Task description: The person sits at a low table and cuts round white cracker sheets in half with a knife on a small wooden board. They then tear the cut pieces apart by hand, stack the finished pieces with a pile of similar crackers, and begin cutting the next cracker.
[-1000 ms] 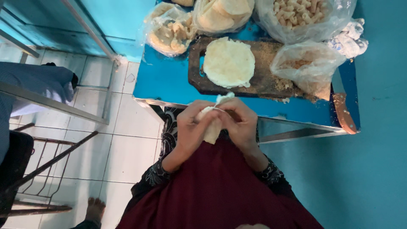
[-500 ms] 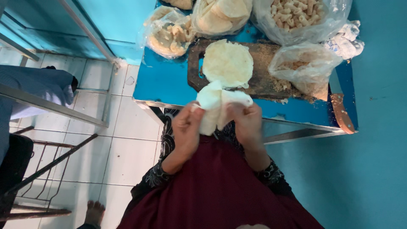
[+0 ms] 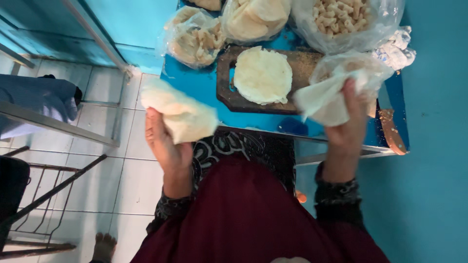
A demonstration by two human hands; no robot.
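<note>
My left hand grips a thin, pale wrapper sheet, held out to the left over the table's edge. My right hand grips a second pale wrapper sheet, raised to the right above the blue table. Between the hands, a round stack of pale wrappers lies on a dark wooden board.
Clear bags stand at the back of the table: folded pale pieces, more wrappers, short tube-shaped pieces, and a crumb-filled bag. A knife lies at the right edge. A metal frame and tiled floor are left.
The hands, together at my lap on one folded stack a second ago, have pulled wide apart. Each now holds a separate sheet, left hand out left, right hand up right.
</note>
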